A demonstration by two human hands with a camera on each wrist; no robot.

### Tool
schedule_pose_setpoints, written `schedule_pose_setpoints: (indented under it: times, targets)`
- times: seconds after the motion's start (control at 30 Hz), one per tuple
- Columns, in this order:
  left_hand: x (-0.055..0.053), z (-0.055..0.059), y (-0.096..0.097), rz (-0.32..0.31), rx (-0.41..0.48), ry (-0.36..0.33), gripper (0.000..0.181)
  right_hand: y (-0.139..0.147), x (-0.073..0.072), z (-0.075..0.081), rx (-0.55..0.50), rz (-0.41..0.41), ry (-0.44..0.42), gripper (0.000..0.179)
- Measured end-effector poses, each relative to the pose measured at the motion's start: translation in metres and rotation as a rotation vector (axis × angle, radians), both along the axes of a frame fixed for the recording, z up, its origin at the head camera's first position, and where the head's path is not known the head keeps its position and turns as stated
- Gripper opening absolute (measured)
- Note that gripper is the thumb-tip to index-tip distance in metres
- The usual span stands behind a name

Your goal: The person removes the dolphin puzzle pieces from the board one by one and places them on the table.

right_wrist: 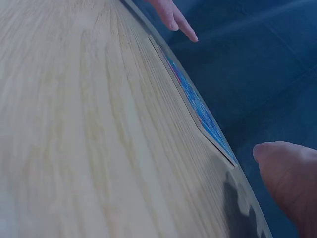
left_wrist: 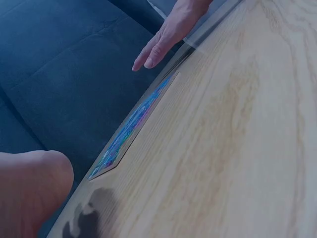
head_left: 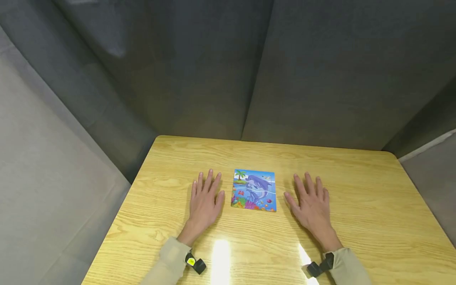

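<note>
A flat square board with a dolphin picture (head_left: pixel 254 190), showing a palm tree, sea and coral, lies on the wooden table. To its left is my left hand (head_left: pixel 204 204), fingers straight and spread, palm down and apart from the board. My right hand (head_left: pixel 312 206) is on the other side, its fingers likewise extended, holding nothing. Both wrist views show the board (left_wrist: pixel 131 130) edge-on at a low angle, with a shadow on the wood near each hand. Part of my left hand (right_wrist: pixel 173 19) shows at the top of the right wrist view.
The light wood table (head_left: pixel 171 158) has rounded far corners. A dark grey fabric partition (head_left: pixel 199 79) stands behind it, and a lighter panel (head_left: pixel 46 178) rises at the left. Bright glare (head_left: pixel 221 261) falls on the near part of the tabletop. Each wrist wears a small black device (head_left: pixel 320 266).
</note>
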State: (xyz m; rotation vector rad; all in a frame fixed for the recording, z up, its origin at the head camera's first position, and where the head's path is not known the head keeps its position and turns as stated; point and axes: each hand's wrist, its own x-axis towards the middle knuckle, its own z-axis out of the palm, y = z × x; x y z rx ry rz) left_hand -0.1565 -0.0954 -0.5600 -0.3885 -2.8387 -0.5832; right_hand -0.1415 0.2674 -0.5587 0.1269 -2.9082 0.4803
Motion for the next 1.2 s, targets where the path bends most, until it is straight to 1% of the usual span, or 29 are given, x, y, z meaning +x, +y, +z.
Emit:
schedule_pose_setpoints:
  times: [0.1,0.27,0.37,0.5,0.73,0.83,0.97,1.07,1.2]
  targets:
    - [0.0,0.0,0.001,-0.005,0.005,-0.002,0.058,-0.004,-0.003,0.0,-0.007,0.016,0.007,0.079]
    - [-0.001,-0.004,0.007,-0.031,0.004,-0.003,0.058,-0.015,-0.009,0.003,-0.025,0.065,0.051,0.078]
    - [0.001,-0.006,0.014,-0.056,0.006,-0.026,0.059,-0.024,-0.014,0.004,-0.037,0.105,0.062,0.076]
    - [0.005,-0.008,0.023,-0.1,0.029,-0.046,0.059,-0.038,-0.023,0.007,-0.04,0.17,0.066,0.072]
    - [0.01,-0.01,0.04,-0.168,0.021,-0.063,0.058,-0.059,-0.045,0.009,-0.026,0.302,0.081,0.058]
    - [0.012,-0.009,0.049,-0.191,0.008,-0.071,0.059,-0.066,-0.056,0.01,-0.026,0.344,0.092,0.054]
    - [0.016,-0.008,0.059,-0.222,-0.019,-0.064,0.058,-0.076,-0.069,0.013,-0.037,0.391,0.08,0.049]
    - [0.02,-0.008,0.063,-0.243,-0.037,-0.05,0.058,-0.082,-0.076,0.015,-0.056,0.436,0.071,0.046]
    - [0.025,-0.013,0.067,-0.256,-0.052,-0.048,0.058,-0.087,-0.085,0.018,-0.104,0.502,0.068,0.042]
